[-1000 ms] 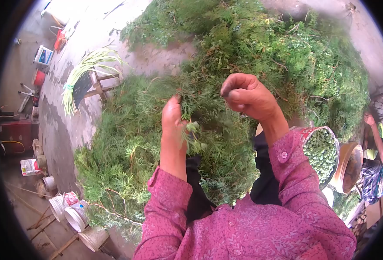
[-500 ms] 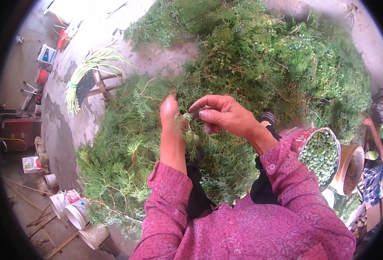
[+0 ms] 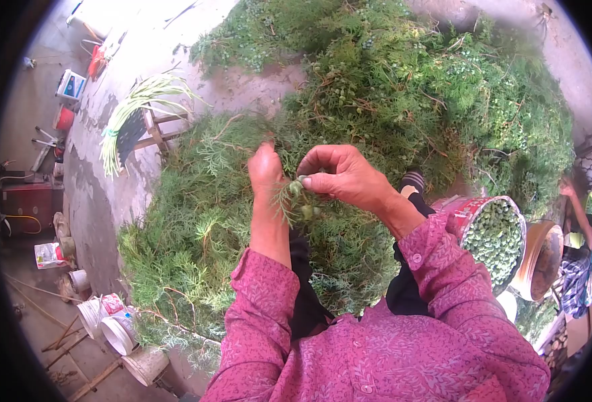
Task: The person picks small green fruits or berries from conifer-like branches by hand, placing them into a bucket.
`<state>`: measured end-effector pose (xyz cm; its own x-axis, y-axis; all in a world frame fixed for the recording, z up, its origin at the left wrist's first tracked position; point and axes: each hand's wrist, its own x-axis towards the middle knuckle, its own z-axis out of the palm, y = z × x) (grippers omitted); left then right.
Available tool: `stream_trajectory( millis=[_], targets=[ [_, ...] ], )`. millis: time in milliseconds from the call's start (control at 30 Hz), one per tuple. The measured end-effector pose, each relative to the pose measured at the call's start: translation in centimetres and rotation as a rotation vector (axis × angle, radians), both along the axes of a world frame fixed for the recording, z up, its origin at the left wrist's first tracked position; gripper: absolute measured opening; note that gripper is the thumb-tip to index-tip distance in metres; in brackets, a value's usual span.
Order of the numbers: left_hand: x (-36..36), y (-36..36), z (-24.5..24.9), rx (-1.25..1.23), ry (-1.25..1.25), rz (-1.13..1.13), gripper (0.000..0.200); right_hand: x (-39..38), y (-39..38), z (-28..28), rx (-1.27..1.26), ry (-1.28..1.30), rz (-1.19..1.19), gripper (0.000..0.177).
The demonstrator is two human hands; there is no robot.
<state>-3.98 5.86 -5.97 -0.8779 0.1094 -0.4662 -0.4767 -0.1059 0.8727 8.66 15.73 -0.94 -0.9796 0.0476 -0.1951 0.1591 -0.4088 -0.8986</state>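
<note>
My left hand point(image 3: 266, 165) is closed around a green conifer sprig point(image 3: 284, 201), whose feathery tips hang below the fist. Against it, the thumb and forefinger of my right hand point(image 3: 341, 175) pinch at a small green cone point(image 3: 296, 186) on that sprig. More pale green cones point(image 3: 309, 212) dangle just beneath. Under both hands spreads a large heap of cut conifer branches point(image 3: 436, 100). To the right of my right forearm, a red and white bucket point(image 3: 451, 209) tilts toward me, full of picked green cones point(image 3: 495, 241).
Beside that bucket stands an orange-brown bucket point(image 3: 544, 258). Another person's arm point(image 3: 580, 214) shows at the right edge. At left, a bundle of long green stalks point(image 3: 118, 130) lies over a small wooden stool point(image 3: 154, 130). Several white buckets point(image 3: 118, 333) line the lower left.
My right hand has shifted slightly left and its fingertips have closed in on the cone. The sprig in my left hand has turned a little, with its cones now lower right.
</note>
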Motion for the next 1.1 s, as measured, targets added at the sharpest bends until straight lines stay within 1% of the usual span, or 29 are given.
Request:
stream_trajectory(
  millis=[33, 67, 100, 133, 167, 200, 233, 267, 300, 333, 367, 400, 433, 467, 500, 567, 600, 633, 667, 700, 767, 800, 833, 867, 900, 933, 1000, 1033, 1100],
  targets=[
    [0.2, 0.1, 0.8, 0.088, -0.031, 0.026, 0.026, 0.0, -0.1, -0.3, -0.001, 0.000, 0.000, 0.017],
    [0.3, 0.2, 1.3, 0.177, -0.063, 0.053, 0.025, 0.0, -0.2, -0.5, 0.139, 0.070, -0.014, 0.016],
    [0.2, 0.2, 1.0, 0.177, -0.062, 0.053, 0.025, 0.1, -0.3, -0.4, 0.279, 0.142, -0.029, 0.014],
    [0.0, 0.1, 0.5, 0.219, -0.078, 0.070, 0.024, 0.2, -0.6, -0.2, 0.279, 0.143, -0.028, 0.014],
    [-0.3, -0.1, 0.1, 0.260, -0.095, 0.087, 0.023, 0.6, -0.8, 0.2, 0.356, 0.091, 0.030, 0.014],
    [-0.5, -0.4, 0.3, 0.259, -0.095, 0.089, 0.023, 0.8, -1.0, 0.6, 0.431, 0.038, 0.088, 0.014],
    [-0.9, -0.8, 0.6, 0.188, -0.073, 0.073, 0.022, 0.9, -0.9, 0.6, 0.431, 0.039, 0.091, 0.014],
    [-1.1, -1.0, 0.7, 0.119, -0.051, 0.057, 0.021, 1.0, -0.7, 0.6, 0.217, -0.006, 0.083, 0.014],
    [-0.9, -1.0, 1.3, 0.117, -0.051, 0.058, 0.021, 1.1, -0.5, 0.6, 0.001, -0.053, 0.073, 0.015],
    [-0.7, -0.9, 2.1, 0.017, -0.024, 0.071, 0.020, 1.1, 0.1, 1.0, -0.073, -0.050, 0.020, 0.016],
    [-0.4, -0.7, 2.5, -0.083, 0.003, 0.083, 0.020, 0.9, 0.5, 1.1, -0.073, -0.052, 0.019, 0.016],
    [-0.4, -0.6, 1.8, -0.082, 0.002, 0.082, 0.020, 0.8, 0.8, 1.1, -0.119, -0.012, -0.046, 0.017],
    [-0.6, -0.4, 0.8, 0.058, 0.012, 0.104, 0.020, 0.7, 0.9, 1.2, -0.165, 0.030, -0.110, 0.019],
    [-0.9, -0.5, -0.1, 0.196, 0.026, 0.128, 0.020, 0.7, 0.4, 1.3, 0.009, 0.043, -0.095, 0.027],
    [-0.9, -0.4, 0.0, 0.194, 0.027, 0.130, 0.020, 0.7, -0.1, 1.4, 0.007, 0.044, -0.093, 0.027],
    [-0.6, -0.4, 0.1, 0.082, 0.064, 0.108, 0.020, 0.8, -1.0, 1.3, 0.630, 0.224, -0.120, 0.036],
    [-0.3, -0.3, 0.5, 0.078, 0.061, 0.108, 0.020, 0.6, -1.4, 0.7, 0.756, 0.309, -0.162, 0.035],
    [-0.1, 0.0, 1.1, 0.131, 0.014, 0.103, 0.020, 0.5, -1.7, 0.3, 0.754, 0.307, -0.162, 0.035],
    [0.0, 0.1, 1.4, 0.185, -0.033, 0.097, 0.020, 0.3, -1.9, 0.0, 0.856, 0.343, -0.197, 0.032],
    [0.0, 0.1, 1.3, 0.185, -0.033, 0.096, 0.020, 0.3, -2.0, -0.2, 0.958, 0.380, -0.231, 0.030],
    [-0.3, 0.3, 0.4, 0.050, 0.052, 0.152, 0.021, 0.3, -2.0, -0.5, 1.007, 0.376, -0.236, 0.027],
    [-0.7, 0.1, -0.4, 0.050, 0.053, 0.152, 0.021, 0.3, -2.0, -0.6, 1.055, 0.373, -0.240, 0.024],
    [-1.2, -0.2, -1.0, 0.117, 0.039, 0.134, 0.022, 0.4, -2.0, -0.4, 1.055, 0.373, -0.241, 0.024],
    [-1.7, -0.6, -1.7, 0.185, 0.025, 0.116, 0.023, 0.7, -2.0, -0.1, 0.843, 0.268, -0.146, 0.020],
    [-1.9, -0.7, -1.4, 0.185, 0.025, 0.115, 0.023, 0.9, -1.9, 0.2, 0.629, 0.165, -0.053, 0.017],
    [-2.1, -0.9, -1.1, 0.176, -0.001, 0.118, 0.023, 1.3, -1.6, 0.8, 0.629, 0.165, -0.053, 0.017],
    [-2.4, -1.4, -0.6, 0.168, -0.023, 0.131, 0.024, 1.9, -0.9, 1.8, 0.081, 0.065, 0.310, 0.016],
    [-2.5, -1.7, -0.4, 0.132, -0.016, 0.140, 0.024, 1.9, -0.7, 1.6, 0.079, 0.065, 0.313, 0.016],
    [-2.5, -2.2, 0.2, 0.096, -0.008, 0.142, 0.025, 1.8, -0.1, 1.2, -0.503, 0.023, 0.140, 0.017]
  ],
)
